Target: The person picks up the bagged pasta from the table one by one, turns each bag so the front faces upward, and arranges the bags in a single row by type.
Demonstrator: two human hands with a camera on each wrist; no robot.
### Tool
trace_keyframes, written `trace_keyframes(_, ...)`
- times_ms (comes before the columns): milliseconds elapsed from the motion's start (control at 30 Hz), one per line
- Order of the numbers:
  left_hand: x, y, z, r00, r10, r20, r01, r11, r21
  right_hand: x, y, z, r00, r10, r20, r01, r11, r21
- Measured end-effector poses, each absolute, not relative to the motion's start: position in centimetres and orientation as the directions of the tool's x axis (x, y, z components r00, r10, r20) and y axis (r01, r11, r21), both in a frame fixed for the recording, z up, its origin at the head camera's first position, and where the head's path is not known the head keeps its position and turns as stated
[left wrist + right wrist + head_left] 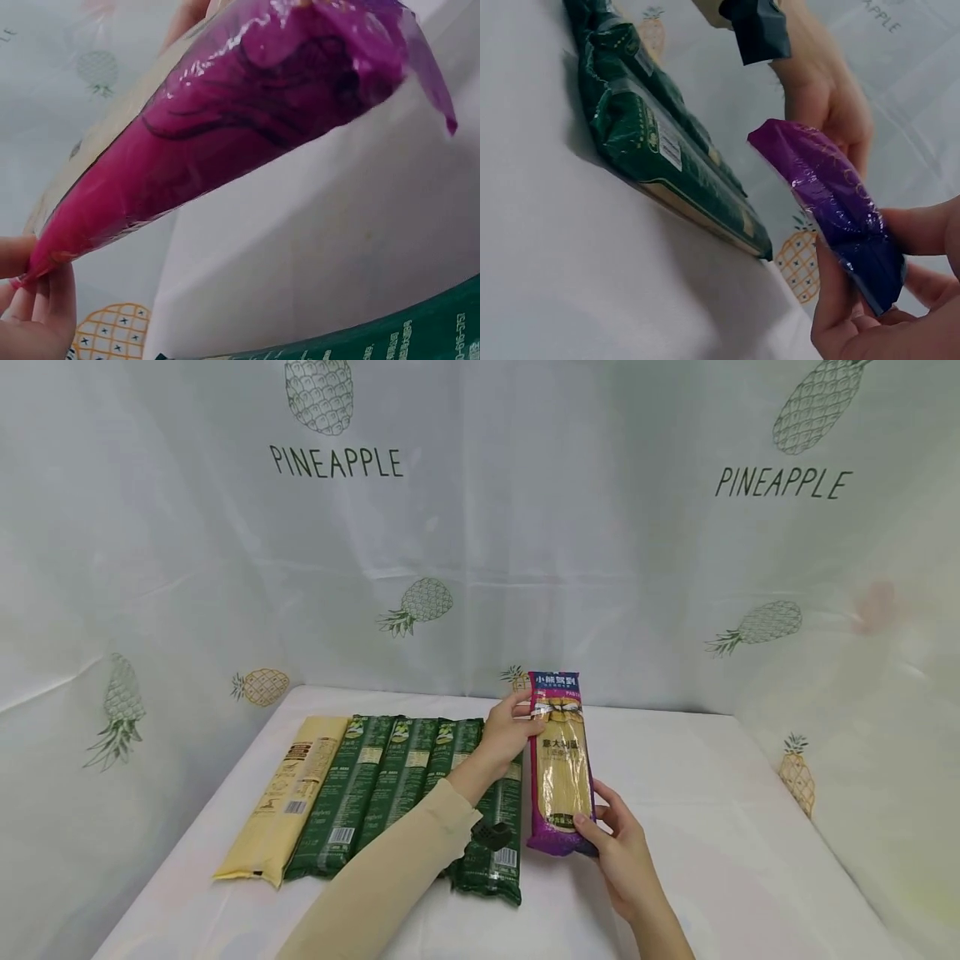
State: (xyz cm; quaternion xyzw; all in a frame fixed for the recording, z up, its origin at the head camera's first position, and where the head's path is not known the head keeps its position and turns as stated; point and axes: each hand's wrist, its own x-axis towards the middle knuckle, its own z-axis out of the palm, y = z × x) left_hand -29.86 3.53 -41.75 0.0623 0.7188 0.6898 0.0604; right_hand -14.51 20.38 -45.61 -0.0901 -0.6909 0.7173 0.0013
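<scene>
Both hands hold a purple pasta packet with a clear window showing the pasta, raised off the table. My left hand pinches its upper left edge, thumb in front. At the lower right corner my right hand grips it, thumb on the front and fingers behind. In the left wrist view the packet's magenta side stretches from the left fingers up to the crimped end. The right wrist view shows the packet's dark purple end between the right thumb and fingers. A green pasta packet lies just left of it.
Several green packets lie side by side on the white table, partly hidden by the left sleeve. A yellow packet is at the row's left end. Behind the table hangs a pineapple-print curtain.
</scene>
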Motion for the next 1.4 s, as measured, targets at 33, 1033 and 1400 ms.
trace_keyframes(33, -29.9, 3.6, -41.8, -0.985, 0.174, -0.007, 0.000, 0.042, 0.999, -14.5, 20.5, -45.4, -0.983, 0.124, -0.134, 0.130, -0.039, -0.991)
trace_keyframes(1033, -29.4, 11.5, -43.2, -0.964, 0.264, -0.018, -0.026, -0.027, 0.999, -13.0, 29.3, -44.6, -0.961, 0.102, -0.256, 0.271, 0.177, -0.946)
trace_keyframes(1400, -29.2, 15.9, -44.7, -0.933, 0.355, -0.056, -0.080, -0.052, 0.995, -12.5, 34.1, -45.3, -0.938, 0.122, -0.325, 0.345, 0.201, -0.917)
